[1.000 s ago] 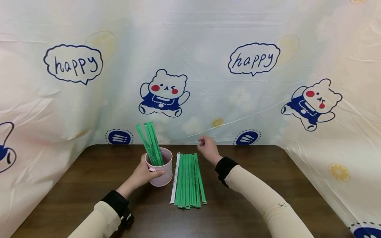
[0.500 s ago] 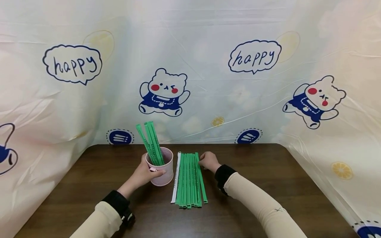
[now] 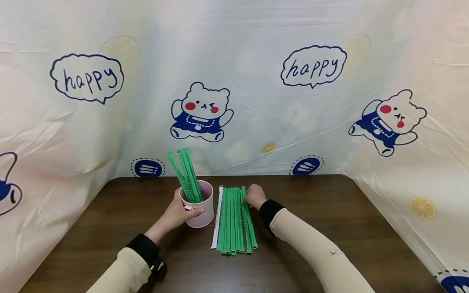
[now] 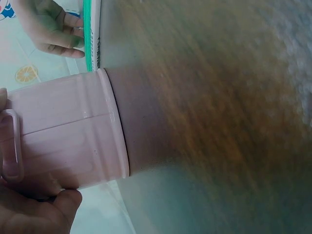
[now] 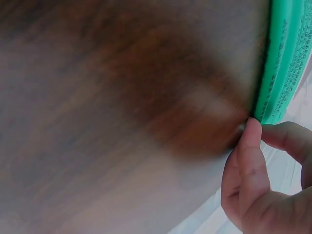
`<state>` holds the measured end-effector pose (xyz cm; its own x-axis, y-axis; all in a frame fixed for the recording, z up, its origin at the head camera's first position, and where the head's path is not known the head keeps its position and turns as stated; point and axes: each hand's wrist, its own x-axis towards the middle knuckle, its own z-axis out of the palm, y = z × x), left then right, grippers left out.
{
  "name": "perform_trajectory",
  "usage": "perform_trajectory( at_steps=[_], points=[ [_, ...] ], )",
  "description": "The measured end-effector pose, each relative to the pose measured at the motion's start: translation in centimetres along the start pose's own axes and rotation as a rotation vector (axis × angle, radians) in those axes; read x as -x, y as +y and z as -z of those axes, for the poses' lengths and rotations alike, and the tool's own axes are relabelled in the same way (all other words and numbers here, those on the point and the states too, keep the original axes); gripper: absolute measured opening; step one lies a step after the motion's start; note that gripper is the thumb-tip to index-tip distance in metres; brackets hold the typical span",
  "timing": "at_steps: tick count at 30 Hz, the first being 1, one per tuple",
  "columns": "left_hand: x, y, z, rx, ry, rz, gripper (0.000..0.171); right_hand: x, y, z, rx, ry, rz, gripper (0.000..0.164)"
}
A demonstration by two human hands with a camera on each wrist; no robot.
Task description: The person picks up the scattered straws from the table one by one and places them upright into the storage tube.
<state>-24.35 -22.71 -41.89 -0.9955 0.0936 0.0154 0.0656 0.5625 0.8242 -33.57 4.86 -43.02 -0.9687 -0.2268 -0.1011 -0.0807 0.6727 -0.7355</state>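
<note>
In the head view my left hand (image 3: pixel 177 213) grips a pale pink bucket (image 3: pixel 200 215) with a small handle, its thumb across the front. Several long, thin green stick packets (image 3: pixel 188 179) stand in the bucket, leaning left. To its right a row of similar green stick packets (image 3: pixel 231 221) lies on the table, with one white stick packet (image 3: pixel 217 219) along the left side. At the far end of the row, my right hand (image 3: pixel 255 195) pinches the rightmost green stick packet (image 5: pixel 273 92) between thumb and fingertips. The left wrist view shows the bucket's side (image 4: pixel 63 122) close up.
The brown wooden table (image 3: pixel 311 252) has its far edge against a pale printed curtain (image 3: pixel 256 114), which also hangs on both sides. Black bands (image 3: pixel 143 250) sit on both wrists.
My right hand has come down from beyond the row to its far right end and taken hold of a packet there. The rightmost packets have spread slightly rightward. The left hand keeps the bucket in place.
</note>
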Motion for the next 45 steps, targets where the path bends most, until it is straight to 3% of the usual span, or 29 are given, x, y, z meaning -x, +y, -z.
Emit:
perform_trajectory(
  at_steps=[11,20,30,40,45],
  points=[
    [0.1,0.0,-0.1,0.003,0.009,-0.015,0.106,-0.2,-0.7,-0.9,0.045,0.008,-0.083,0.06],
    [-0.2,0.2,0.3,0.004,0.008,-0.029,0.107,-0.3,-1.4,-0.7,0.109,-0.019,-0.044,0.06],
    [0.0,0.0,0.1,-0.008,0.007,-0.018,0.107,-0.3,-0.5,0.6,-0.059,-0.029,-0.097,0.06],
    [0.1,0.4,0.4,-0.01,0.001,-0.023,0.107,0.6,-1.6,3.7,-0.203,0.008,-0.122,0.047],
    [0.1,0.2,0.1,-0.007,-0.003,-0.018,0.105,0.3,-1.7,4.7,-0.225,0.083,-0.098,0.021]
  ],
)
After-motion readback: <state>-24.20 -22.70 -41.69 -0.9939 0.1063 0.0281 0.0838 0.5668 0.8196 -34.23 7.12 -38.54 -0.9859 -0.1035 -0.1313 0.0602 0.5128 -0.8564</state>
